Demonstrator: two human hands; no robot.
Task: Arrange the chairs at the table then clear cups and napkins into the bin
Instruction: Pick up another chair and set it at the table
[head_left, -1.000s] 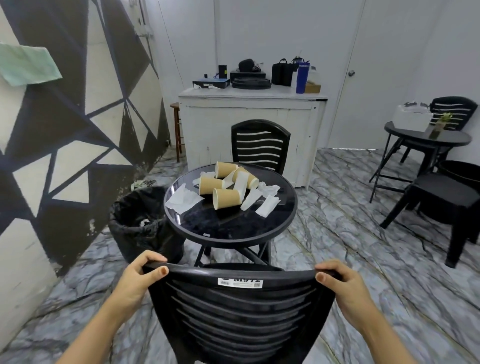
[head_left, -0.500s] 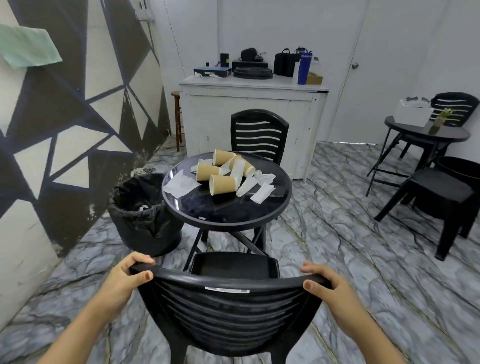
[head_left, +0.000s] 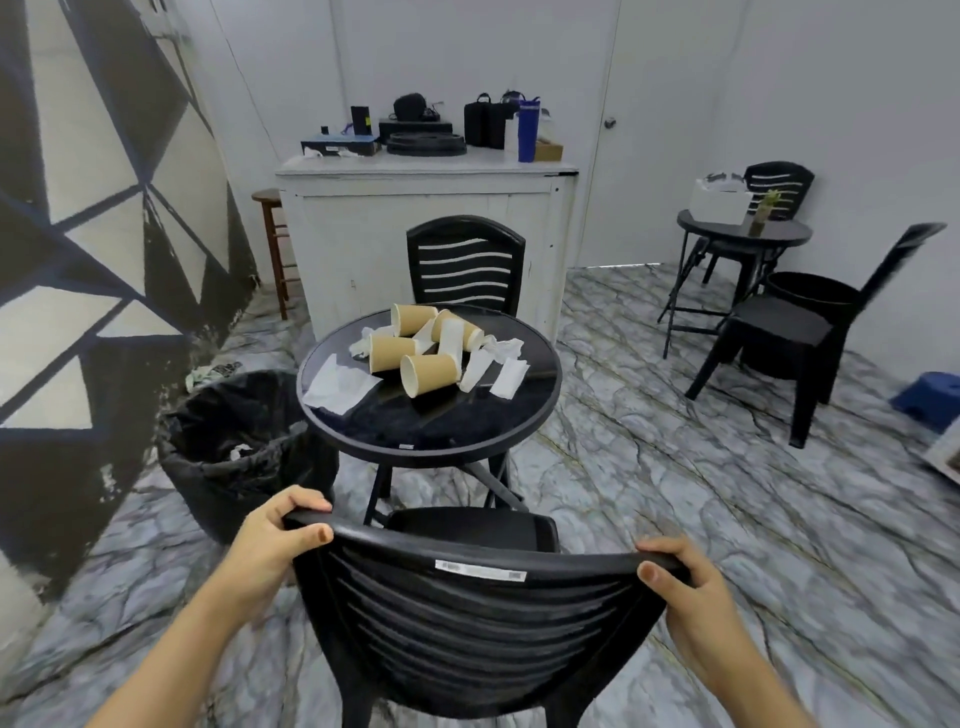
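The near chair (head_left: 467, 623) filled the lower middle of the frame, its curved top rail running between both hands. The left hand (head_left: 270, 545) was closed over the rail's left end, thumb on the near face and fingers curled over the far side; the right hand (head_left: 685, 592) was wrapped the same way round the right end. Each grip was narrow, clamped on the rail. The chair was black plastic with horizontal slats in its back and a white barcode sticker just under the rail; its seat pointed toward the round bench (head_left: 431, 431) at the centre of the frame, the seat's front edge near the bench legs.

The bench had a glossy black top. Four tan paper cups (head_left: 430, 373) lay on their sides on its far half, close together, with crumpled and flat white napkins (head_left: 337, 384) scattered around and between them. A second black slatted chair (head_left: 466, 265) stood at the far side of the bench, facing the camera. A bin (head_left: 244, 441) lined with a black bag sat on the marbled floor just left of the bench, at the left centre of the frame
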